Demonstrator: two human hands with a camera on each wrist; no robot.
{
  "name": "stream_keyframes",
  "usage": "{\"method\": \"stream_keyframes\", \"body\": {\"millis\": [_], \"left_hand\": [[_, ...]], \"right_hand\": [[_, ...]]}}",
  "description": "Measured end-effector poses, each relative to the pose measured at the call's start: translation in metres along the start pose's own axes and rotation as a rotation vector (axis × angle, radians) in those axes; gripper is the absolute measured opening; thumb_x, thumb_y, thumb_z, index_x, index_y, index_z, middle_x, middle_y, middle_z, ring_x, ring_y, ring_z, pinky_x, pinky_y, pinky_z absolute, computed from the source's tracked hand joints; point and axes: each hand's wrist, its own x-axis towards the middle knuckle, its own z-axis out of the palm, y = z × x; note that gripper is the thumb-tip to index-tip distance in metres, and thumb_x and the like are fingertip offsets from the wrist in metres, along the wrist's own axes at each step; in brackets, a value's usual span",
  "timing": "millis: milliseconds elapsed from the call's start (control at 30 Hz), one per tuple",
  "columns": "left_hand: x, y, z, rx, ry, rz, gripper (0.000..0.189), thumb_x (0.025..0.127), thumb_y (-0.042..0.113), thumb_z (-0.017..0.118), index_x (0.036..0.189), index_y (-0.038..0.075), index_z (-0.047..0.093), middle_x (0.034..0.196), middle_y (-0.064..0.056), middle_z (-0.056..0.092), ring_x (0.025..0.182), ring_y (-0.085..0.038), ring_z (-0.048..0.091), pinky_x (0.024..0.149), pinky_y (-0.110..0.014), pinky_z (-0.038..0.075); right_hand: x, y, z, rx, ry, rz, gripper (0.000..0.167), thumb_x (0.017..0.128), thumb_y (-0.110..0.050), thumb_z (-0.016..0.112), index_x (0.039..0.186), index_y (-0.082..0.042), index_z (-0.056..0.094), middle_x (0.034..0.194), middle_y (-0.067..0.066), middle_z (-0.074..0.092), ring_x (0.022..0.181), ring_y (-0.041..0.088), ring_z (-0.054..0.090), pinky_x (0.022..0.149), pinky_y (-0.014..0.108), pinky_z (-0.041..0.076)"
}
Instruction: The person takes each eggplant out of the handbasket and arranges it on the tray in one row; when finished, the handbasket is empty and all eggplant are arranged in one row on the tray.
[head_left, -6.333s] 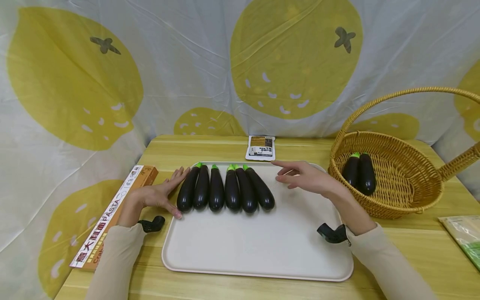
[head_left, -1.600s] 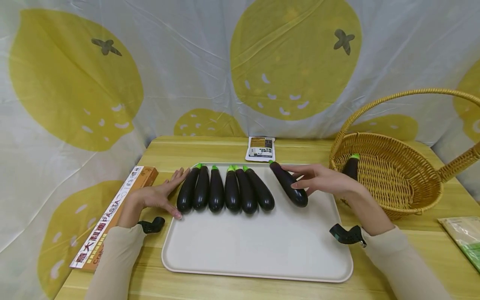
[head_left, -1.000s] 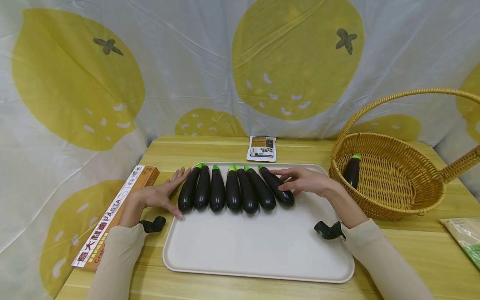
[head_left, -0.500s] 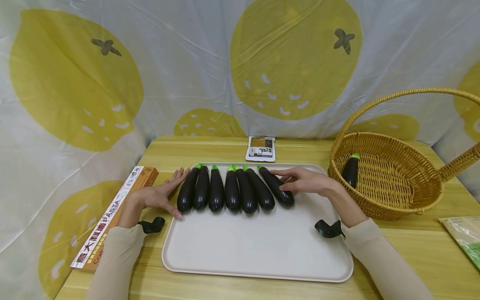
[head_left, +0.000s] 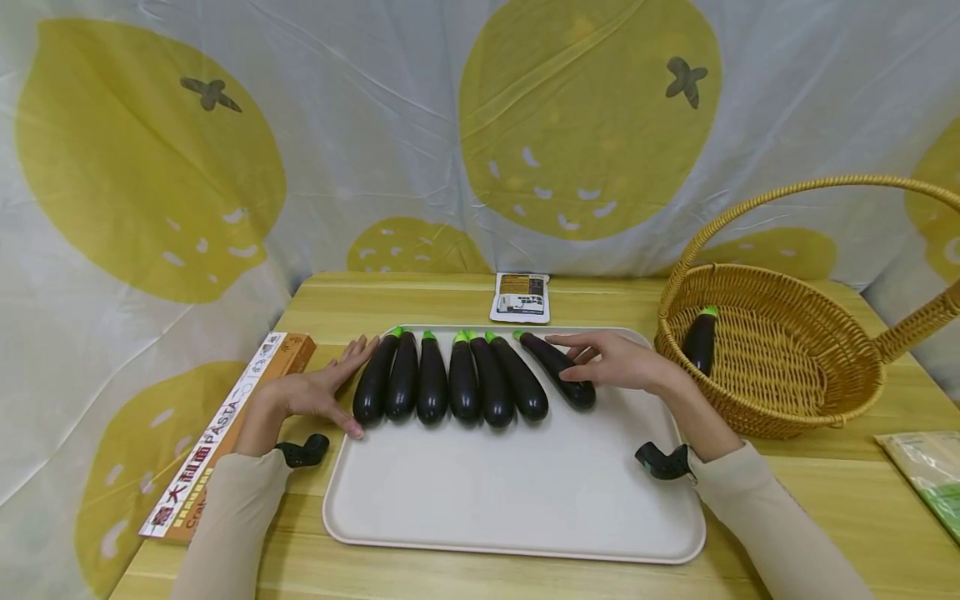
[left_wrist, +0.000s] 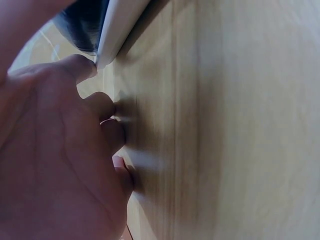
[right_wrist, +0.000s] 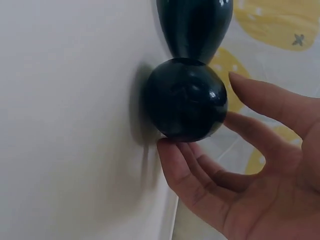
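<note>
Several dark eggplants [head_left: 465, 383] with green stems lie side by side on the white tray [head_left: 517, 500]. Just right of that row, one more eggplant [head_left: 555, 371] lies slanted on the tray. My right hand [head_left: 618, 360] is around its right side, fingers spread loosely. In the right wrist view, fingertips touch this eggplant's [right_wrist: 187, 100] underside and the thumb [right_wrist: 245, 87] stands slightly off it. My left hand [head_left: 318, 390] rests spread at the tray's left edge, beside the leftmost eggplant, its fingers [left_wrist: 107, 135] reaching down to the table.
A wicker basket [head_left: 806, 400] with a tall handle stands at the right, holding one eggplant [head_left: 701, 343]. A pasta box [head_left: 225, 437] lies left of the tray. Behind the tray is a small packet [head_left: 521, 298]; a plastic bag [head_left: 926, 471] lies at the far right.
My right hand has brought an eggplant from the basket to the row's right end. Its thumb now stands off it, and the eggplant has swung slightly right. The left hand stays put.
</note>
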Motion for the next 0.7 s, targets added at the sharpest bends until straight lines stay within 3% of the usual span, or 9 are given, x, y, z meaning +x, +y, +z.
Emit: {"method": "stream_keyframes", "body": {"millis": [167, 267, 500, 700], "left_hand": [[0.0, -0.001, 0.0, 0.019, 0.002, -0.002, 0.147, 0.069, 0.028, 0.097, 0.166, 0.012, -0.013, 0.166, -0.025, -0.031, 0.151, -0.051, -0.031, 0.114, -0.08, -0.015], [0.001, -0.002, 0.0, 0.028, 0.005, -0.005, 0.147, 0.069, 0.029, 0.097, 0.166, 0.013, -0.013, 0.167, -0.025, -0.031, 0.151, -0.051, -0.031, 0.114, -0.08, -0.014], [0.001, -0.001, 0.001, -0.007, 0.001, -0.021, 0.147, 0.069, 0.025, 0.098, 0.166, 0.011, -0.011, 0.167, -0.024, -0.031, 0.149, -0.056, -0.03, 0.113, -0.081, -0.014], [0.0, 0.0, 0.001, -0.018, -0.001, -0.02, 0.147, 0.069, 0.025, 0.097, 0.166, 0.012, -0.012, 0.167, -0.024, -0.031, 0.149, -0.056, -0.03, 0.113, -0.081, -0.015]], "right_hand": [[0.003, 0.0, 0.002, -0.026, 0.009, -0.009, 0.057, 0.095, -0.019, 0.073, 0.149, -0.007, 0.056, 0.112, 0.014, 0.071, 0.099, 0.023, 0.067, 0.075, 0.028, 0.051], [0.004, 0.001, 0.003, 0.008, 0.005, 0.006, 0.057, 0.096, -0.018, 0.072, 0.15, -0.007, 0.055, 0.114, 0.014, 0.072, 0.091, 0.017, 0.064, 0.073, 0.026, 0.051], [0.004, 0.0, 0.006, 0.225, -0.043, 0.059, 0.059, 0.1, -0.016, 0.067, 0.156, -0.008, 0.047, 0.129, 0.023, 0.069, 0.101, 0.017, 0.068, 0.08, 0.033, 0.062], [0.004, -0.001, 0.012, 0.246, -0.022, 0.08, 0.059, 0.1, -0.016, 0.067, 0.155, -0.009, 0.048, 0.125, 0.02, 0.072, 0.1, 0.014, 0.067, 0.083, 0.028, 0.058]]}}
